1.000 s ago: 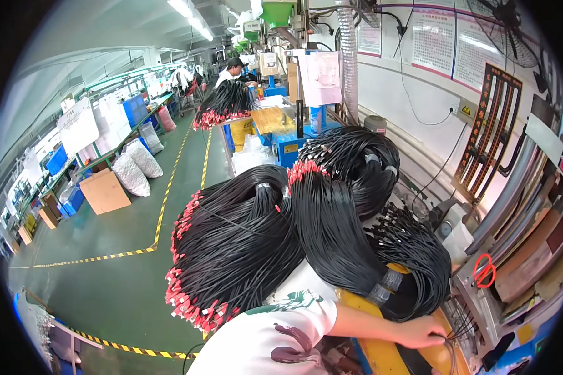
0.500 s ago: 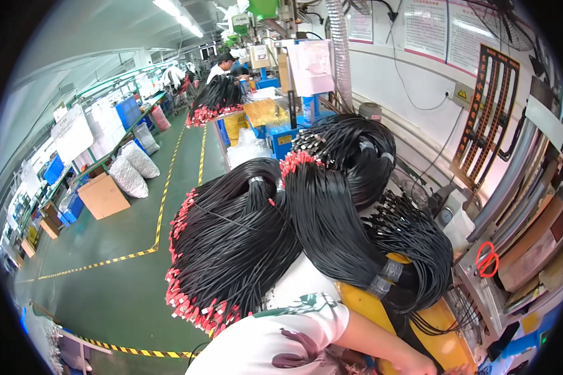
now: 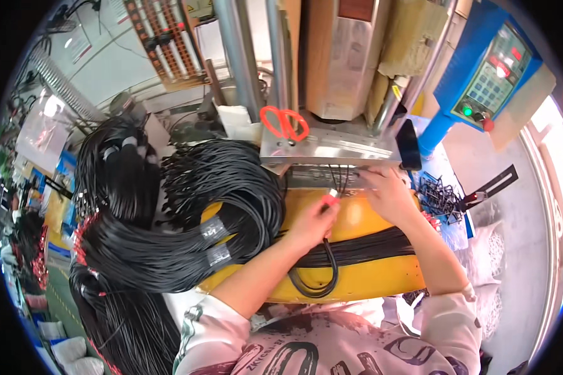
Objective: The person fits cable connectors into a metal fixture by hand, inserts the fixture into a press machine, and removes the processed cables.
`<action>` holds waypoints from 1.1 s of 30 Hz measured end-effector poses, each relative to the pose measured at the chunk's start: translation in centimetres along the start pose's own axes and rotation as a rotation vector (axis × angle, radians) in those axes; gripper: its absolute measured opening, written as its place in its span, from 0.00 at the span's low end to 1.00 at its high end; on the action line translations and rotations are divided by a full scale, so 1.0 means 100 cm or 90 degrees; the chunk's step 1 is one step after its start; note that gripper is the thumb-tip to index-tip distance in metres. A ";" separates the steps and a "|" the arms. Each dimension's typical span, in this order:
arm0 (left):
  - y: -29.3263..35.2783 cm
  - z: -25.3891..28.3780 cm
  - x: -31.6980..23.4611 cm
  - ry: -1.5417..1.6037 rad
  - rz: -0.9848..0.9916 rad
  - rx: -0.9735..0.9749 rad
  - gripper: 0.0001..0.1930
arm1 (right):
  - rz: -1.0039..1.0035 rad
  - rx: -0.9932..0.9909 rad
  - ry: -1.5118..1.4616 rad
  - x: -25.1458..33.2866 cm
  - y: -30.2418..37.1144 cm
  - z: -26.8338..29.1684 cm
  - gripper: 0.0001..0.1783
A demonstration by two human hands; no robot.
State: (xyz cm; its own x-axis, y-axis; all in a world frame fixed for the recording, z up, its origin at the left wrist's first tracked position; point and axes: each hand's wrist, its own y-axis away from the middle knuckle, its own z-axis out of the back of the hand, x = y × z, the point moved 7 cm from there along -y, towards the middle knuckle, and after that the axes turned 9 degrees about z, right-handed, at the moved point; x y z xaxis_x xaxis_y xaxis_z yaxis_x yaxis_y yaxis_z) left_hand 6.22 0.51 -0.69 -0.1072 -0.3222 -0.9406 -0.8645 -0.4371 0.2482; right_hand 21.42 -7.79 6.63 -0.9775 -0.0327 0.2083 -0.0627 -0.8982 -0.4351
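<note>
My left hand [image 3: 311, 224] is closed around a black cable [image 3: 333, 272] near its red plug [image 3: 329, 200] with a pale tip. Below that hand the cable hangs in a loop over the yellow work surface [image 3: 369, 281]. My right hand [image 3: 391, 197] reaches to the front of the metal press [image 3: 331, 145], its fingers stretched out at the edge under the plate. Between the hands, thin black cable ends [image 3: 339, 176] show at the press opening. Beneath my right forearm lies a bundle of black cables [image 3: 369, 247].
Thick taped coils of black cable [image 3: 144, 250] fill the left side. Red-handled scissors [image 3: 284, 124] lie on the press plate. A blue control box [image 3: 488, 69] stands at the right, above small black parts [image 3: 441, 199]. A dark phone [image 3: 409, 145] rests beside the press.
The view has swung right and down from the aisle and cable bundles to the press. Both my hands are now in view, the left with a cable.
</note>
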 end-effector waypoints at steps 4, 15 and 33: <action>0.011 -0.003 0.008 0.160 0.068 -0.008 0.13 | -0.061 0.085 0.129 -0.012 -0.013 -0.043 0.22; 0.028 -0.013 -0.005 0.141 0.006 0.015 0.12 | -0.491 0.234 -0.831 0.014 0.073 0.027 0.15; 0.029 -0.031 0.006 0.136 0.018 -0.006 0.12 | -0.254 -0.027 -0.618 0.037 0.044 -0.014 0.23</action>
State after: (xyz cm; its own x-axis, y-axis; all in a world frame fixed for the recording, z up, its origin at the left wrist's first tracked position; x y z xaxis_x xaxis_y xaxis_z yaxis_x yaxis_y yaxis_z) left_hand 5.19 -3.56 0.22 -0.0236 -0.5040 -0.8634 -0.8578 -0.4333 0.2764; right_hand 17.20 -11.26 4.27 -0.3049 -0.0923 0.9479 -0.3704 -0.9054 -0.2073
